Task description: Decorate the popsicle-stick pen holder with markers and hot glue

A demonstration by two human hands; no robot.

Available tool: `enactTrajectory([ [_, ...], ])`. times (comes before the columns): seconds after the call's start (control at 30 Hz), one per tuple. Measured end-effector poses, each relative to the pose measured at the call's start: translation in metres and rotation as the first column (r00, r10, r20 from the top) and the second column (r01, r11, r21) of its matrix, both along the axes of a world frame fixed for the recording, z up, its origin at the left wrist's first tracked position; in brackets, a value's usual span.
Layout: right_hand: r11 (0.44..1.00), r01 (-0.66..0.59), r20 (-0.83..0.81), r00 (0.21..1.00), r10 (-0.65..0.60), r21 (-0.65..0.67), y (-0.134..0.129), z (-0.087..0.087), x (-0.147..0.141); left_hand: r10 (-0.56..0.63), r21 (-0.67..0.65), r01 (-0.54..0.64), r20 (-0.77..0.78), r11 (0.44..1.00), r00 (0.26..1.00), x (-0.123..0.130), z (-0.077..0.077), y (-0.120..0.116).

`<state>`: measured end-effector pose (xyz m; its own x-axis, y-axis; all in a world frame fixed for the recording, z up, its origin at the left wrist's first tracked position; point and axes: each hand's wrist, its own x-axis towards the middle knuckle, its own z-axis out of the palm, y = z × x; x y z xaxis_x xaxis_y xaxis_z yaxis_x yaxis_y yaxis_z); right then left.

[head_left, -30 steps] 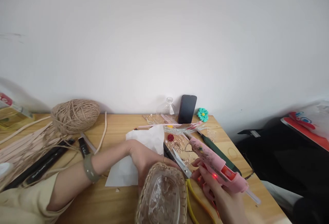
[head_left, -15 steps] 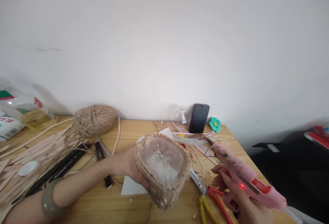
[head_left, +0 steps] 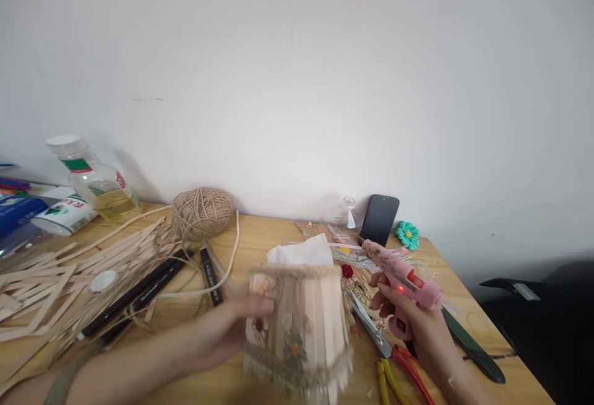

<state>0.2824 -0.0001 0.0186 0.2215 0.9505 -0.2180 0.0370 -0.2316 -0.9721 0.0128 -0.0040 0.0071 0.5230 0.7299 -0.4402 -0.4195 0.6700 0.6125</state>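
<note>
My left hand is closed on the side of a glass vessel clad in pale wooden strips. Twine trims both its rims, small flowers decorate the side, and it flares toward the bottom. It is blurred by motion; what lies inside it is hidden. In my right hand is a pink hot glue gun, its red light lit and its nozzle angled up and left. Below the gun lie open-bladed scissors with red handles, beside yellow handles. White paper shows behind the vessel.
A twine ball, wooden strips and black markers lie left, near a bottle of yellow liquid. At the back are a phone, a teal flower and a small glass bottle. The table's right edge slopes away.
My left hand has turned the vessel from its glass base facing me to its decorated side. The glue gun has moved slightly left and away. The view has shifted left.
</note>
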Motion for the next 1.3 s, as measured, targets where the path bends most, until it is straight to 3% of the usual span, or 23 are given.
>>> enactTrajectory([
  [0.07, 0.999, 0.034, 0.007, 0.999, -0.034, 0.007, 0.001, -0.001, 0.003, -0.036, -0.035, 0.039, 0.082, 0.999, 0.996, 0.014, -0.010, -0.010],
  [0.17, 0.998, 0.065, 0.010, 0.998, -0.065, -0.005, -0.001, -0.001, 0.006, 0.031, -0.054, -0.027, 0.065, 0.998, 0.997, 0.023, -0.026, -0.008],
  [0.27, 0.999, 0.045, 0.027, 0.999, -0.045, -0.005, -0.006, 0.000, 0.009, 0.097, -0.038, -0.096, 0.031, 0.995, 0.995, 0.019, -0.036, 0.010],
  [0.37, 0.999, 0.033, 0.057, 0.998, -0.034, 0.025, -0.010, 0.001, 0.010, 0.199, 0.045, -0.199, -0.002, 0.979, 0.980, 0.009, -0.037, 0.034],
  [0.57, 0.998, 0.024, 0.086, 0.996, -0.029, 0.055, -0.016, 0.001, 0.012, 0.313, 0.169, -0.305, -0.018, 0.937, 0.950, -0.005, -0.014, 0.072],
  [0.7, 0.998, 0.019, 0.077, 0.997, -0.024, 0.061, -0.020, 0.004, 0.014, 0.295, 0.248, -0.272, -0.059, 0.930, 0.954, -0.006, 0.014, 0.072],
  [0.83, 0.997, 0.023, 0.092, 0.995, -0.030, 0.069, -0.023, 0.006, 0.017, 0.213, 0.185, -0.199, -0.061, 0.962, 0.975, -0.005, 0.036, 0.063],
  [1.03, 0.997, 0.047, 0.134, 0.989, -0.054, 0.059, -0.026, 0.001, 0.021, 0.092, 0.098, -0.089, -0.021, 0.991, 0.996, -0.011, 0.041, 0.053],
  [1.1, 0.996, 0.036, 0.125, 0.991, -0.045, 0.079, -0.028, 0.001, 0.024, 0.071, 0.158, -0.059, -0.074, 0.986, 0.995, -0.007, 0.035, 0.046],
  [1.2, 0.994, 0.021, 0.135, 0.990, -0.035, 0.106, -0.032, 0.002, 0.030, 0.054, 0.420, 0.064, -0.264, 0.905, 0.963, 0.006, 0.018, 0.029],
  [1.27, 0.994, 0.026, 0.144, 0.989, -0.041, 0.102, -0.036, 0.003, 0.035, 0.050, 0.596, 0.220, -0.403, 0.772, 0.914, 0.016, 0.003, 0.015],
  [1.3, 0.995, 0.034, 0.151, 0.987, -0.048, 0.096, -0.039, 0.004, 0.037, 0.108, 0.653, 0.255, -0.462, 0.713, 0.880, 0.020, -0.005, 0.007],
])
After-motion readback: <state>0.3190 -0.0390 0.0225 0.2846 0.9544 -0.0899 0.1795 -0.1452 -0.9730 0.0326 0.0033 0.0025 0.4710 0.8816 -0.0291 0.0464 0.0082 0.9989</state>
